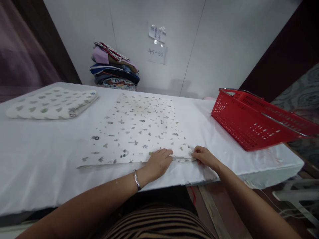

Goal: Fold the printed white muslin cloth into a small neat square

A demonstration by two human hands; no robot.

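Note:
A white cloth (139, 132) printed with small grey and green motifs lies folded flat in layers before me. My left hand (159, 162), a silver bracelet at its wrist, rests on the cloth's near edge with its fingers stretched out. At the near right corner, my right hand (203, 156) pinches the layered edge between thumb and fingers. The edge is slightly bunched between the two hands. The underside of the corner is hidden.
Another folded white cloth with grey prints (52, 103) lies at the left. Behind stands a stack of folded fabrics (114, 68). A red basket (249, 116) sits on the right of the white-covered table (37, 159). Paper notes (157, 54) hang on the wall.

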